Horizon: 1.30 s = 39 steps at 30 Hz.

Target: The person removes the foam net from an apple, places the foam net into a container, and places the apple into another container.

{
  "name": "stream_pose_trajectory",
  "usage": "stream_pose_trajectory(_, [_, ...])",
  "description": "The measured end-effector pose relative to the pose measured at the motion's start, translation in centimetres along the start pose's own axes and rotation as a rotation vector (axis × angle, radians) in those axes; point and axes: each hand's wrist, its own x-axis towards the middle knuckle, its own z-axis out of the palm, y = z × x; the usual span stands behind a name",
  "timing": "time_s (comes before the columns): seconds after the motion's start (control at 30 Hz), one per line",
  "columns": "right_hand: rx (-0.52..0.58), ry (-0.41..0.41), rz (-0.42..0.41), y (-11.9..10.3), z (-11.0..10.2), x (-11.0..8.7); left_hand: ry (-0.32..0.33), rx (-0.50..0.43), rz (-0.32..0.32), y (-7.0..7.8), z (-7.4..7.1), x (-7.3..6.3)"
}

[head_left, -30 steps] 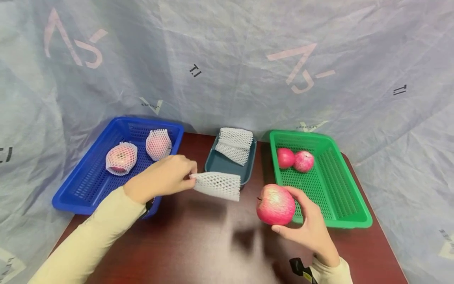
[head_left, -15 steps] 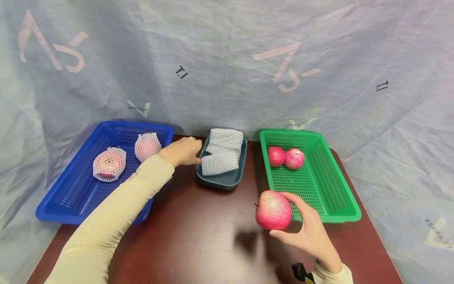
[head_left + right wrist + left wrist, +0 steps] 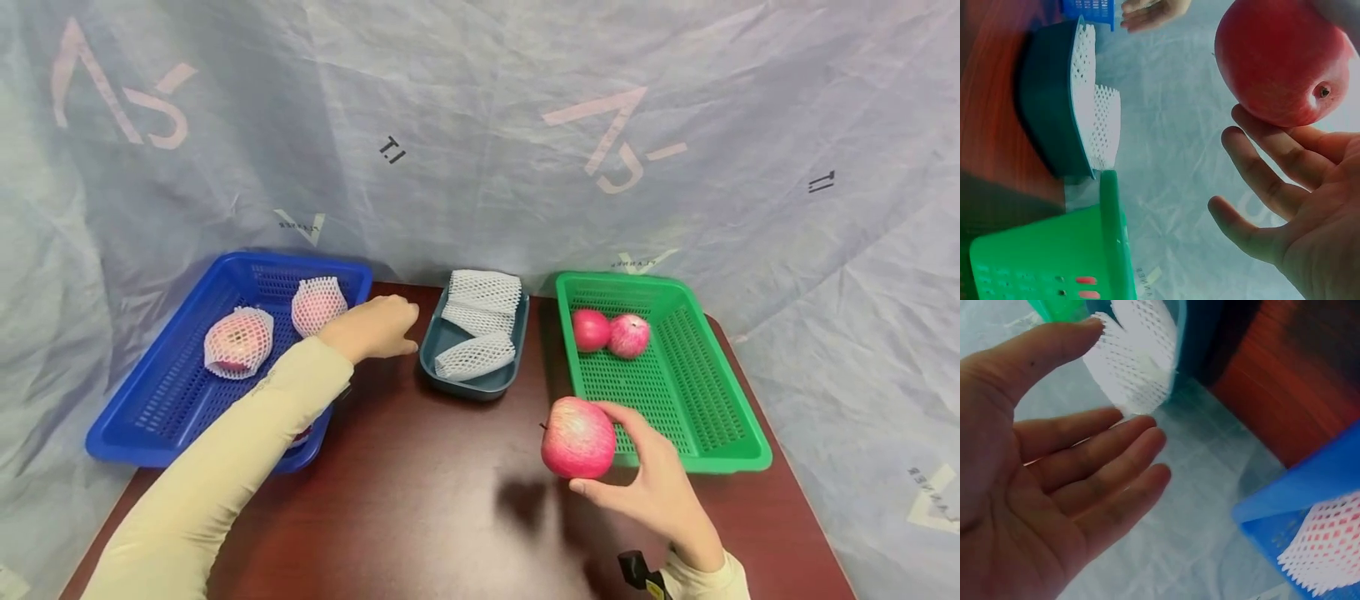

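Observation:
My right hand [image 3: 652, 475] holds a red apple [image 3: 577, 437] between thumb and fingers, over the table in front of the green basket. In the right wrist view the apple [image 3: 1282, 59] rests against the fingers, the little finger free of it. My left hand [image 3: 375, 327] hovers between the blue basket and a small dark teal tray [image 3: 437, 337]. Its fingers are spread with nothing in them, as the left wrist view shows of the palm [image 3: 1029, 506]. White foam net sleeves lie in the tray: one folded at the back [image 3: 483, 292], another in front [image 3: 476, 356].
A blue basket [image 3: 150, 425] on the left holds several net-wrapped apples, one [image 3: 238, 342] near its middle. Two bare apples, one of them the left apple [image 3: 591, 331], sit in the green basket [image 3: 750, 454] at right. A grey cloth [image 3: 480, 167] hangs behind the brown table [image 3: 420, 500].
My left hand has carried a foam net sleeve back to the tray and let it go there, then drawn slightly left. The right hand keeps holding the apple in nearly the same place.

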Motion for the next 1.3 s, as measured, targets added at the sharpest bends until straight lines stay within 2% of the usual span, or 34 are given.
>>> stream_pose_trajectory(0.13, [-0.044,0.016,0.016,0.1,-0.6,0.2,0.050,0.044,0.025,1.1,-0.3,-3.9])
stream_pose_trajectory(0.3, [-0.123,0.037,0.064,0.8,-2.4,0.4,0.183,0.039,0.075,2.8,-0.2,-9.7])
stream_pose_trajectory(0.43, [-0.212,0.029,0.054,1.9,-4.1,0.8,0.272,-0.001,0.032,3.0,0.5,-13.5])
stream_pose_trajectory(0.53, [-0.291,0.003,0.022,3.1,-5.2,1.6,0.298,-0.019,-0.014,2.4,1.2,-15.4])
stream_pose_trajectory(0.6, [-0.365,-0.027,0.006,4.2,-6.1,2.5,0.303,-0.047,-0.042,2.0,1.8,-16.4])
stream_pose_trajectory(0.7, [-0.504,-0.118,0.009,6.3,-7.3,4.3,0.302,-0.100,-0.088,1.5,2.7,-17.6])
stream_pose_trajectory(0.83, [-0.685,-0.316,0.047,9.6,-8.5,7.2,0.291,-0.143,-0.155,1.0,3.6,-18.7])
stream_pose_trajectory(0.93, [-0.761,-0.449,0.075,12.1,-9.1,9.4,0.269,-0.152,-0.184,0.7,4.0,-19.1])
stream_pose_trajectory(1.0, [-0.776,-0.503,0.100,13.7,-9.3,10.6,0.253,-0.162,-0.196,0.7,4.2,-19.2])
stream_pose_trajectory(1.07, [-0.779,-0.519,0.126,15.1,-9.3,11.4,0.241,-0.171,-0.205,0.7,4.4,-19.4])
stream_pose_trajectory(1.17, [-0.790,-0.496,0.154,16.7,-9.1,12.0,0.233,-0.182,-0.221,0.8,4.5,-19.8])
stream_pose_trajectory(1.3, [-0.795,-0.435,0.180,16.9,-9.3,12.4,0.236,-0.183,-0.242,0.5,4.4,-20.3])
